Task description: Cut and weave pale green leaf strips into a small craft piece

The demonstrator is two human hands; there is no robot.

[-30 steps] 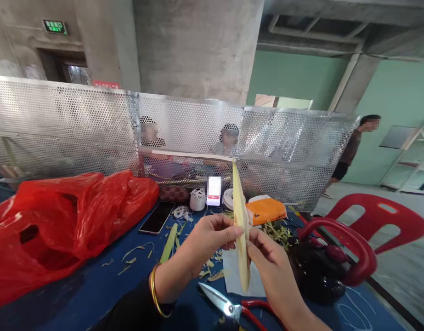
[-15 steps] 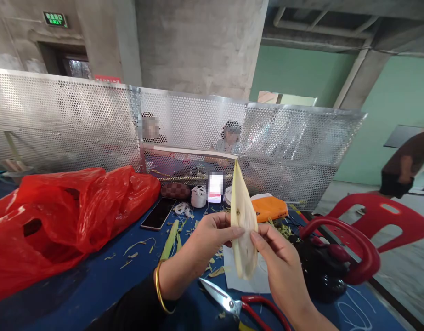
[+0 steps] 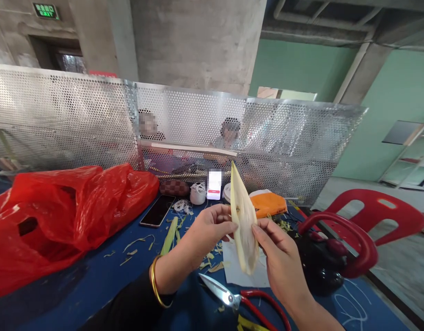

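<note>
A pale, pointed corn husk [image 3: 245,230] is held upright in front of me, with a small dark spot near its left edge. My left hand [image 3: 212,232] pinches its left edge between thumb and fingers. At the right edge, my right hand [image 3: 279,250] has a similar pinch. Below the husk lie red-handled scissors [image 3: 228,296], blades pointing up and left. White paper [image 3: 234,264] rests on the table behind the hands. A green strip of husk [image 3: 169,236] lies left of my left hand, and small trimmings are scattered about.
A red plastic bag [image 3: 104,202] covers the table's left side, beside a dark phone [image 3: 158,211]. A lit phone [image 3: 214,185] stands before a perforated metal screen [image 3: 194,119], with two people behind it. On the right are a black pot [image 3: 318,266] with a red handle and a red chair [image 3: 398,214].
Both hands still hold the husk, which has tilted slightly. The view has shifted a little, and the person walking at the far right is out of sight.
</note>
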